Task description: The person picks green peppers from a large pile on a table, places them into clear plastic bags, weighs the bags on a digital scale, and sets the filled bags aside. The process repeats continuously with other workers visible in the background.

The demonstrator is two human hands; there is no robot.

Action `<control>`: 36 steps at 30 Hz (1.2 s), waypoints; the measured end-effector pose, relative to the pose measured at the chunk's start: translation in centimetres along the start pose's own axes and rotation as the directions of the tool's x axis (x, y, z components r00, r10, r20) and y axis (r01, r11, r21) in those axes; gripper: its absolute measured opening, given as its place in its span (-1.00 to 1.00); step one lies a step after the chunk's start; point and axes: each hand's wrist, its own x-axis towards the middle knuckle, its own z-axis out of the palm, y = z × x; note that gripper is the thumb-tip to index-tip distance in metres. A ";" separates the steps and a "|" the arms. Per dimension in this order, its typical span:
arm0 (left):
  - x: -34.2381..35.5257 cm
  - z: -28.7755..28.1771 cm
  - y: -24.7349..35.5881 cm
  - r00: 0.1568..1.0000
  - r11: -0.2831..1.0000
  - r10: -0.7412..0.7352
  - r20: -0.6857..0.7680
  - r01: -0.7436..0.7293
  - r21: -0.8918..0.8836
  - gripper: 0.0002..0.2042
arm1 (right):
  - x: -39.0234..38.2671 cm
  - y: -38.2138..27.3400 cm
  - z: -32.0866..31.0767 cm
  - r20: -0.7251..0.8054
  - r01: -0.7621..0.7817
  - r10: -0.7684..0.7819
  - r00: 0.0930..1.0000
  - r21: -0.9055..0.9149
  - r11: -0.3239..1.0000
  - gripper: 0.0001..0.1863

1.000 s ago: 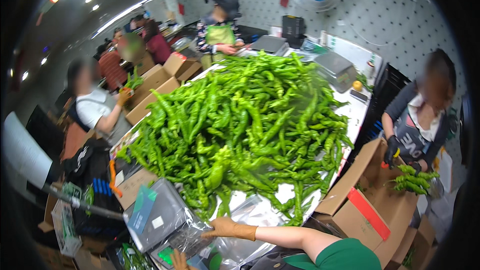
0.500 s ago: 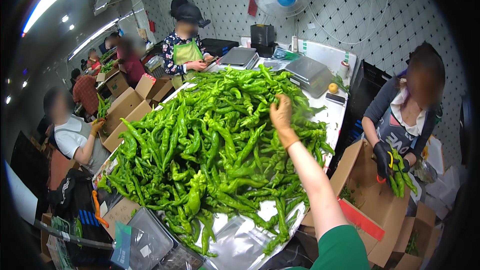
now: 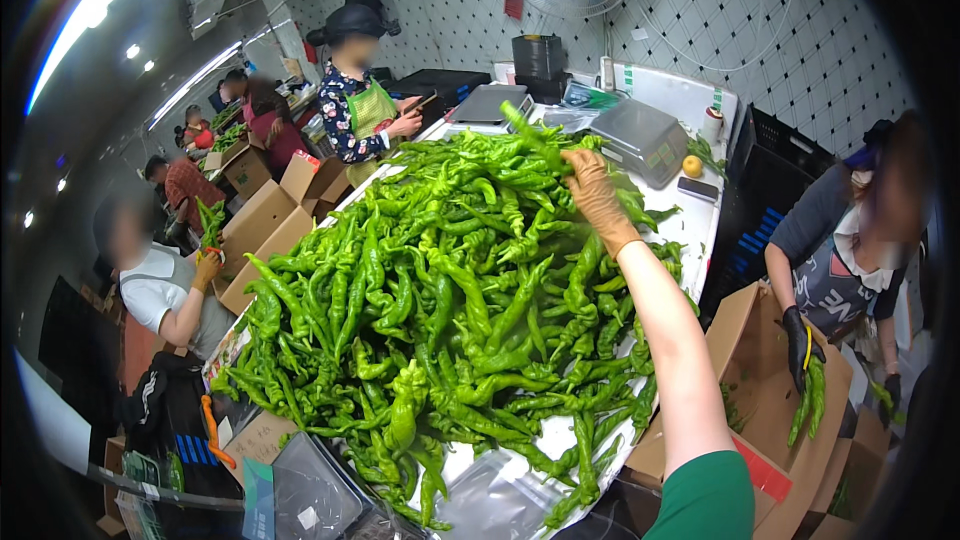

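My right hand (image 3: 596, 192), in a tan glove, reaches over the far right part of a big heap of long green peppers (image 3: 450, 285). Its fingers are closed on a green pepper (image 3: 536, 138), which is raised at a slant above the heap and slightly blurred. Whether more than one pepper is in the grip I cannot tell. The heap covers most of a white table (image 3: 703, 212). My left hand is out of view.
Scales (image 3: 640, 140) and a phone (image 3: 698, 189) lie at the table's far side. A co-worker (image 3: 840, 240) stands right, beside an open carton (image 3: 760, 370). Two more co-workers stand left and far left. Clear plastic bags (image 3: 500, 495) lie at the near edge.
My right hand has closed on a pepper and lifted it from the heap. The co-worker at right has moved their gloved hands apart and lower. The view has shifted slightly.
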 end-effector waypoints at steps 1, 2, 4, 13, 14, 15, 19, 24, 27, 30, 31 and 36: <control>0.2 0.1 0.2 1.000 1.000 0.004 0.001 -0.004 -0.005 -0.52 | -0.7 -0.2 -0.6 0.134 0.021 -0.005 0.991 -0.114 0.993 -0.49; 0.3 0.1 0.3 1.000 1.000 0.009 0.007 -0.009 -0.005 -0.52 | -1.6 0.3 -0.1 0.222 0.072 -0.033 0.974 -0.172 0.982 -0.45; 0.8 0.5 0.4 0.999 0.999 0.021 0.025 -0.021 -0.026 -0.52 | -2.6 1.0 -0.1 0.359 0.095 -0.001 0.934 -0.245 0.965 -0.34; 1.9 0.5 1.2 0.994 0.995 0.101 -0.035 -0.101 -0.004 -0.53 | -1.7 0.5 0.9 0.567 -0.164 0.330 0.755 -0.324 0.932 -0.23; 2.0 0.3 1.0 0.993 0.994 0.109 -0.039 -0.110 -0.021 -0.53 | -1.2 -0.1 0.9 0.615 -0.147 0.354 0.705 -0.362 0.920 -0.25; 1.9 0.4 0.9 0.992 0.993 0.117 -0.042 -0.118 -0.017 -0.54 | -1.3 -0.3 0.5 0.603 -0.180 0.360 0.712 -0.339 0.924 -0.27; 1.5 1.5 -0.3 0.982 0.986 0.166 -0.084 -0.167 -0.003 -0.58 | -2.6 -1.1 -0.9 0.536 -0.285 0.329 0.778 -0.167 0.944 -0.38; 0.9 1.9 -0.2 0.984 0.990 0.131 -0.123 -0.137 -0.042 -0.59 | -4.3 -5.0 -2.4 0.532 -0.084 0.208 0.821 -0.248 0.965 -0.38; 0.3 4.1 -4.7 0.984 0.976 0.121 -0.134 -0.143 -0.166 -0.55 | -4.9 -10.1 -6.0 0.400 -0.005 0.052 0.915 -0.116 0.993 -0.20; -0.6 5.9 -8.3 0.976 0.946 0.177 -0.126 -0.204 -0.253 -0.50 | -5.8 -16.7 -10.4 0.292 0.202 -0.178 0.940 -0.055 0.978 -0.12; -0.3 4.7 -5.2 0.990 0.948 0.104 -0.093 -0.127 -0.293 -0.52 | -6.2 -18.6 -11.5 0.205 0.300 -0.290 0.935 -0.018 0.954 -0.10; -0.1 1.5 -1.3 0.993 0.973 -0.012 -0.121 -0.016 -0.230 -0.48 | -5.9 -28.0 -14.9 0.114 0.506 -0.531 0.840 0.191 0.841 -0.16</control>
